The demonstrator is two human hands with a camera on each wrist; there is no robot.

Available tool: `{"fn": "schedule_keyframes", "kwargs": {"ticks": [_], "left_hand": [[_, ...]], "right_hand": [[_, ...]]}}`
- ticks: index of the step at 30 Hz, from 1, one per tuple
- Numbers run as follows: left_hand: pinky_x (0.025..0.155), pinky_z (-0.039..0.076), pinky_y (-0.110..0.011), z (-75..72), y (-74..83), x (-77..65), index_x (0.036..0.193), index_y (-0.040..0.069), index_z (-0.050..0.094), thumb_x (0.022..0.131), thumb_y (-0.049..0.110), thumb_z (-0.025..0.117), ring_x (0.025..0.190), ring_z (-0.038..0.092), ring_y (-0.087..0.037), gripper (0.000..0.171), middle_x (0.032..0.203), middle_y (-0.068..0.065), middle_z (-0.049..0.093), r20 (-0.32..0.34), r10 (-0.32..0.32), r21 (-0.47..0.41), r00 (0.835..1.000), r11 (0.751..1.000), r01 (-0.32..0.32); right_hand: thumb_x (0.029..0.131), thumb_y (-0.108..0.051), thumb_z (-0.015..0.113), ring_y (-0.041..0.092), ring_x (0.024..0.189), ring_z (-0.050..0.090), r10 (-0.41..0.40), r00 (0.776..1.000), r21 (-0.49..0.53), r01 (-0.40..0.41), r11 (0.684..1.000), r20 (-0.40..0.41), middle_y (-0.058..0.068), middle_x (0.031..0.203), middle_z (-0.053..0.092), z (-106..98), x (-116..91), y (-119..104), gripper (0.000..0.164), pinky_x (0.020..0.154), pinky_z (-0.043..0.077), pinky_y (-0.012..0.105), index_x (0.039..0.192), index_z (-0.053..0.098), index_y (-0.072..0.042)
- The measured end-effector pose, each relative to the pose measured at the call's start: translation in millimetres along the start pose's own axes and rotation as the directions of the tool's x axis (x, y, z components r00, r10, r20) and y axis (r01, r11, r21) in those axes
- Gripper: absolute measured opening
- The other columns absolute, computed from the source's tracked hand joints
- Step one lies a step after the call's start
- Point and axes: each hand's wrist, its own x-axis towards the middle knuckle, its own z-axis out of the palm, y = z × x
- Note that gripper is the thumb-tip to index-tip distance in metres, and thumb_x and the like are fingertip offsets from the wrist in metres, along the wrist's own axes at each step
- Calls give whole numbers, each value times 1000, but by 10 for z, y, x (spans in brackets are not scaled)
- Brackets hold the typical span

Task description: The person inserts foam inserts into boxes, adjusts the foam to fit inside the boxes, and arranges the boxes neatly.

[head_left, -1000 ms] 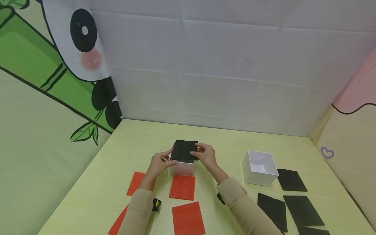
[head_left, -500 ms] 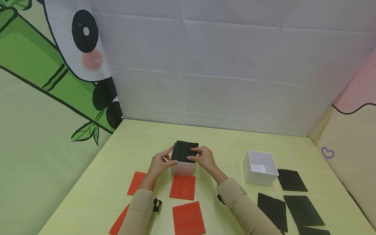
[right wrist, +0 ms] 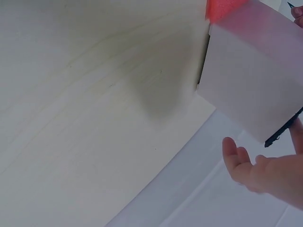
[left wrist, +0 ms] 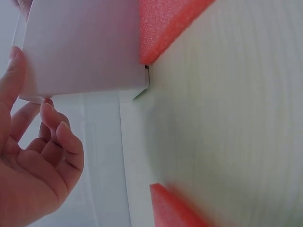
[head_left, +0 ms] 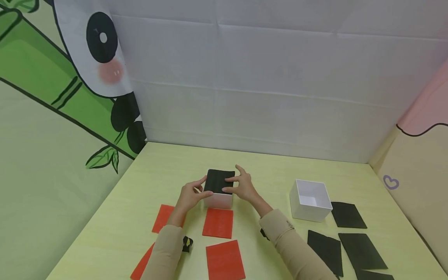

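A white square box (head_left: pixel 217 201) stands on the table, with a black foam sheet (head_left: pixel 217 181) lying over its top. My left hand (head_left: pixel 189 195) holds the box at its left side, thumb at the front edge and forefinger towards the back; the left wrist view shows that thumb on the box wall (left wrist: pixel 85 47). Extended fingers of my right hand (head_left: pixel 244 187) touch the sheet near its right edge. The right wrist view shows the sheet's dark edge (right wrist: pixel 284 128) along the box rim, with the right hand (right wrist: pixel 270 172) beside it. The inside of this box is hidden.
A second white box (head_left: pixel 309 202) stands uncovered at the right. Several black foam sheets (head_left: pixel 362 251) lie around it. Red foam sheets (head_left: pixel 225 259) lie in front of the covered box and under the left forearm. A white cloth wall (head_left: pixel 259 85) rises behind the table (head_left: pixel 266 159).
The black sheet has come down flatter and squarer over the box top. My right hand went from pinching its right edge to touching its surface, with the forefinger raised. The left hand stays put.
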Motion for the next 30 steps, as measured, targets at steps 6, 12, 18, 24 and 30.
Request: {"fn": "schedule_keyframes", "kwargs": {"ticks": [6, 12, 18, 24, 30], "left_hand": [[46, 31, -22, 19, -21, 10, 126, 9, 52, 70, 20, 76, 52, 37, -13, 62, 68, -3, 49, -17, 16, 2, 1000, 1000, -16], [46, 31, -22, 22, -26, 0, 126, 9, 52, 70, 20, 76, 55, 39, -15, 62, 69, -2, 49, -18, 18, 10, 1000, 1000, -18], [47, 31, -22, 8, -28, -12, 127, 9, 51, 71, 21, 75, 56, 39, -16, 62, 69, -2, 49, -22, 34, 20, 999, 999, -33], [47, 31, -22, 18, -23, -21, 127, 9, 51, 72, 22, 74, 55, 40, -15, 61, 68, -2, 49, -9, 44, 21, 999, 999, -44], [48, 32, -22, 26, -18, -29, 127, 9, 51, 71, 23, 74, 57, 41, -15, 62, 68, -2, 48, -14, 44, 18, 999, 999, -44]], "right_hand": [[78, -22, 70, 50, 117, 26, 7, 997, -37, -4, 999, 78, 24, 138, 26, 42, 12, 26, 33, 89, 29, 59, 102, 68, 0], [81, -41, 61, 38, 123, 26, -165, 986, -304, 169, 938, 39, 14, 142, 26, 57, -49, 45, 53, 89, 27, 58, 123, 56, -8], [81, -55, 51, 28, 128, 24, -338, 929, -525, 365, 769, 151, 5, 139, 35, 59, -50, 36, 69, 96, 16, 59, 136, 40, -15], [82, -62, 44, 25, 128, 25, -294, 908, -545, 416, 728, 300, 3, 142, 30, 78, -24, 18, 68, 94, 13, 63, 138, 36, -25], [80, -64, 44, 22, 126, 28, -300, 897, -540, 436, 719, 324, 2, 142, 29, 93, 15, -8, 66, 94, 11, 64, 135, 41, -27]]}}
